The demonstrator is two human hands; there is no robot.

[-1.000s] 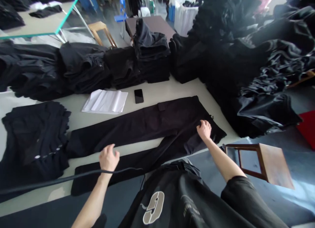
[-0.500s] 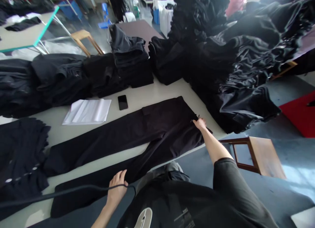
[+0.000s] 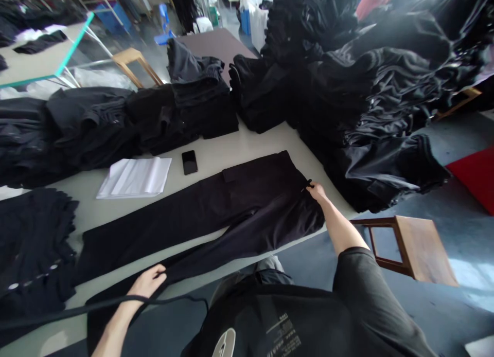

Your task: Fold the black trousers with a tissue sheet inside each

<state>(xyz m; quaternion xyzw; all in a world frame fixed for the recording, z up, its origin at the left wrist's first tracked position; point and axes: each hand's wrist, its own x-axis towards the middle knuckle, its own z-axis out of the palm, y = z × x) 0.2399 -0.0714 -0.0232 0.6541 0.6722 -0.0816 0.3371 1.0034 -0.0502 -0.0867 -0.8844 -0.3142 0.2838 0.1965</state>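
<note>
Black trousers (image 3: 200, 210) lie spread along the table, waist to the right and legs to the left. At the waistband, near the drawstring, my right hand (image 3: 318, 191) is closed on the cloth. My left hand (image 3: 148, 281) pinches the edge of the nearer leg, part way along it. That leg lies bent and slightly raised there, and its lower end hangs towards the table's front edge. A dark cord (image 3: 116, 298) passes across my left wrist.
White papers (image 3: 135, 178) and a phone (image 3: 190, 162) lie beyond the trousers. Stacks of folded black garments (image 3: 208, 105) line the back. Taller piles (image 3: 370, 89) stand at right. A wooden stool (image 3: 424, 249) stands right of the table (image 3: 266, 141).
My left hand has moved left along the nearer leg and now grips its edge, drawing the cloth up. The right hand stays at the waistband.
</note>
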